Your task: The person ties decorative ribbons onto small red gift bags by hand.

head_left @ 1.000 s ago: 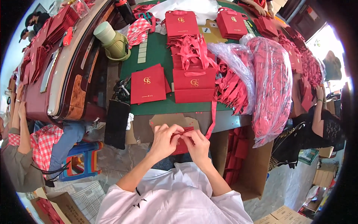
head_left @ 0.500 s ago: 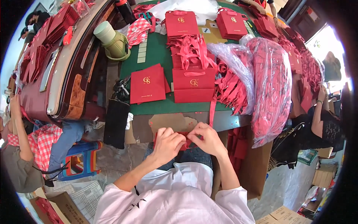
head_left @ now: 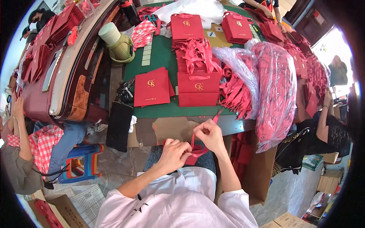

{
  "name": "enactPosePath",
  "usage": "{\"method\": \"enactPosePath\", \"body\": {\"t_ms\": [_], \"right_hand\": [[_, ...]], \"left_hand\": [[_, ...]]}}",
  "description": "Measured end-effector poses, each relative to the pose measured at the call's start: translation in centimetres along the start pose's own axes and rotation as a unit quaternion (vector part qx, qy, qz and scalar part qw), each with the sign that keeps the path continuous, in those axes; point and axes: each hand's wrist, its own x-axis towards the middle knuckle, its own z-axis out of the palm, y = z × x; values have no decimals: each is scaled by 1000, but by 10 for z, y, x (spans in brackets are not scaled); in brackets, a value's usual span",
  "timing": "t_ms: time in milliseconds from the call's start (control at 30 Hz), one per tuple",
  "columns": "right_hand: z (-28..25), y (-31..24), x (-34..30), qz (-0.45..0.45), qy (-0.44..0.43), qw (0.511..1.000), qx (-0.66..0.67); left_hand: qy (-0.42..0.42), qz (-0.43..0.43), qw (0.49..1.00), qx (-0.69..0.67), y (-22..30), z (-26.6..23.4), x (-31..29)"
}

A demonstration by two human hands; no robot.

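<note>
Over my lap, my left hand (head_left: 175,154) is closed on a red paper bag (head_left: 191,160), most of which my fingers hide. My right hand (head_left: 210,136), raised to its right, pinches a red ribbon (head_left: 199,152) between thumb and fingertips. The ribbon hangs in a loop between both hands, and a loose end shows above my right fingers. Ahead on the green table top lie flat red bags (head_left: 152,88). To their right is a row of red bags with ribbon handles (head_left: 199,89).
Clear plastic sacks of red ribbons (head_left: 275,91) lean over the table's right edge, above an open carton (head_left: 259,171). A black pouch (head_left: 119,127) hangs at the front left edge, and a green jug (head_left: 117,47) stands farther back. Other people work at both sides.
My right hand has moved up and right, away from the left, drawing the ribbon out into a loop. My left hand has dropped slightly, and the bag with it.
</note>
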Motion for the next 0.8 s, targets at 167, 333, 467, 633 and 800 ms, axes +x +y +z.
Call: {"method": "enactPosePath", "body": {"t_ms": [167, 333, 467, 633, 800], "right_hand": [[-17, -3, -17, -15, 83, 995, 49], [-31, -14, -37, -222, -64, 965, -127], [-34, -13, -50, -201, -55, 967, -147], [-32, -29, -59, -128, -69, 989, -22], [-14, -16, -50, -3, -1, 999, 43]], "left_hand": [[-13, -101, 993, -60, -7, -27, 8], [-20, -116, 992, -43, -8, -49, 24], [6, -85, 996, 19, -13, -60, 43], [22, -143, 989, -27, -41, -58, 66], [177, -14, 979, 99, -27, -29, 59]]}}
